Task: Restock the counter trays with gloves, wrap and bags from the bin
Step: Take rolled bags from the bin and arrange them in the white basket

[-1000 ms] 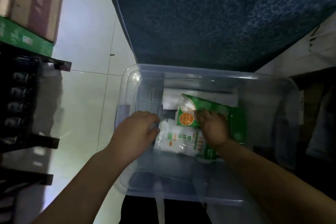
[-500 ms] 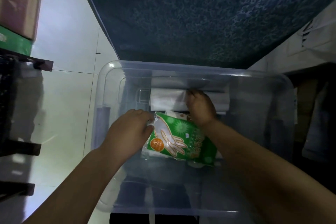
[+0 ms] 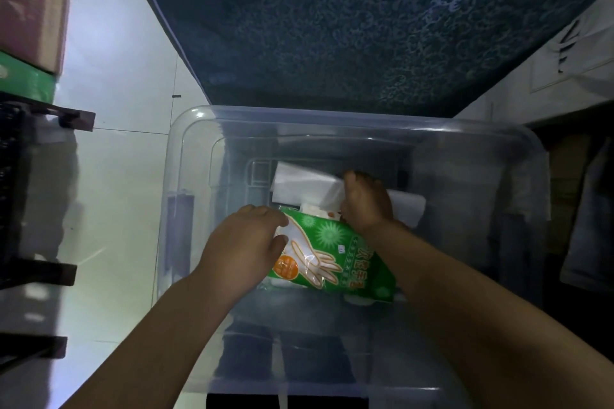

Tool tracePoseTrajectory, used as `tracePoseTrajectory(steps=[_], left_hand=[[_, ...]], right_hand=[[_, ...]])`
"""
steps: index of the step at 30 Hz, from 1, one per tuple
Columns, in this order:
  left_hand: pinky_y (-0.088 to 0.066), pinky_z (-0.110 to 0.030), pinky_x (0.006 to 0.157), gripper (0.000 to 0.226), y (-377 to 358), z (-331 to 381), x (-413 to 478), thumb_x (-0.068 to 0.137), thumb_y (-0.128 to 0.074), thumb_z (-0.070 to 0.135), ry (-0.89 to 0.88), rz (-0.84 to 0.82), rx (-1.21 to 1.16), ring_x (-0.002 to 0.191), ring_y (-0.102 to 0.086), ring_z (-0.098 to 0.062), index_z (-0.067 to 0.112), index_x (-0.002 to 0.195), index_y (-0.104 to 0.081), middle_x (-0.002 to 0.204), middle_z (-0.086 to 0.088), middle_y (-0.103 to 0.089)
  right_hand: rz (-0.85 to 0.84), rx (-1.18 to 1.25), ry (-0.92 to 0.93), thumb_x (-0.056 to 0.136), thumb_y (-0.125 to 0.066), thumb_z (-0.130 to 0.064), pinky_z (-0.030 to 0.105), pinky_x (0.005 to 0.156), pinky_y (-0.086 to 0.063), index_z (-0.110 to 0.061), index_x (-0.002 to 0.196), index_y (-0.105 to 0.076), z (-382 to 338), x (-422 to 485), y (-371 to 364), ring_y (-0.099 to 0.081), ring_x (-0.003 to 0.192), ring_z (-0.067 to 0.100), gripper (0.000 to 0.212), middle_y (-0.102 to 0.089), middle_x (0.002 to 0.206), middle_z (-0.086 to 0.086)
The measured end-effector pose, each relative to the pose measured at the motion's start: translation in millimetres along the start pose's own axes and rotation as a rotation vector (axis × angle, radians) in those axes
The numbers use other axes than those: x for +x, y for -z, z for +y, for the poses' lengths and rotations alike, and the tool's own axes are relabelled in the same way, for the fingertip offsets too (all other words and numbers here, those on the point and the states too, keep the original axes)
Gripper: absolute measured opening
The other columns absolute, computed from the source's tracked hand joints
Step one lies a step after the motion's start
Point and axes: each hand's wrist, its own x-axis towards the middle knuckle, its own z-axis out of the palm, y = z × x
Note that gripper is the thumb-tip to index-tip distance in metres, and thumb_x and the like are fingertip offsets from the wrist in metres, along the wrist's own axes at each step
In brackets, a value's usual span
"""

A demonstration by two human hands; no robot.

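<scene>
A clear plastic bin [image 3: 186,156] sits on the floor below me. Inside lies a green packet of disposable gloves [image 3: 335,259] printed with a hand picture. My left hand [image 3: 242,242] grips the packet's left end between thumb and fingers. Behind it, a white stack of plastic bags [image 3: 302,186] lies along the bin's far side. My right hand [image 3: 365,202] is closed over the middle of that white stack, lifting its edge. A further white packet [image 3: 319,211] peeks out between the gloves and the bags.
A dark blue patterned cloth [image 3: 365,26] hangs over the counter edge just beyond the bin. Dark shelving [image 3: 33,176] with cardboard boxes [image 3: 30,3] stands on the left. Pale tiled floor [image 3: 119,76] lies between. A white cabinet [image 3: 564,76] is on the right.
My right hand left the glove packet and moved back onto the white bag stack, now lifting it. My left hand took the green glove packet, which now lies flat, face up.
</scene>
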Motion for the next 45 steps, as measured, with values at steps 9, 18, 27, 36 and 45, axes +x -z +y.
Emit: tracePoseTrajectory(steps=[9, 18, 27, 36, 45], left_hand=[[-0.041, -0.041, 0.101, 0.065, 26, 44, -11, 0.055, -0.077, -0.001, -0.166, 0.203, 0.297, 0.116, -0.055, -0.033, 0.006, 0.117, -0.059, 0.120, -0.016, -0.062], [-0.033, -0.025, 0.049, 0.008, 70, 62, -25, 0.079, -0.068, 0.023, 0.093, 0.139, 0.401, 0.051, -0.053, -0.024, 0.015, 0.081, -0.067, 0.067, -0.007, -0.068], [-0.046, -0.036, 0.057, 0.013, 118, 26, -36, 0.087, -0.056, 0.020, -0.018, 0.314, 0.406, 0.062, -0.057, -0.036, 0.010, 0.084, -0.063, 0.074, -0.016, -0.064], [-0.048, -0.047, 0.065, 0.030, 121, -7, -33, 0.088, -0.042, 0.029, -0.039, 0.368, 0.407, 0.078, -0.058, -0.042, 0.008, 0.088, -0.063, 0.084, -0.019, -0.064], [-0.048, -0.051, 0.072, 0.044, 121, -9, -28, 0.080, -0.032, 0.037, -0.057, 0.324, 0.260, 0.078, -0.057, -0.042, 0.005, 0.086, -0.062, 0.084, -0.023, -0.062]], right_hand=[[0.196, -0.017, 0.341, 0.052, -0.074, 0.001, 0.033, 0.067, -0.039, -0.007, 0.078, -0.068, -26, -68, 68, -0.061, 0.067, 0.031, 0.028, -0.063, 0.071, 0.012], [0.550, 0.172, 0.096, 0.071, -0.070, -0.010, 0.038, 0.084, -0.036, -0.007, 0.104, -0.064, -41, -112, 95, -0.049, 0.098, 0.028, 0.034, -0.065, 0.104, 0.015], [-0.191, -0.531, 0.471, 0.070, -0.050, -0.033, 0.029, 0.075, -0.054, -0.044, 0.114, -0.062, -15, -124, 5, -0.068, 0.093, 0.017, 0.047, -0.069, 0.115, -0.004], [0.071, -0.580, 0.403, 0.090, -0.040, -0.014, 0.054, 0.099, -0.040, -0.022, 0.130, -0.054, 0, -56, 27, -0.049, 0.121, 0.042, 0.042, -0.051, 0.137, 0.019], [-0.281, -0.342, 0.530, 0.067, -0.077, -0.039, 0.039, 0.093, -0.045, -0.011, 0.128, -0.052, -16, -108, -27, -0.050, 0.120, 0.033, 0.071, -0.053, 0.132, 0.015]])
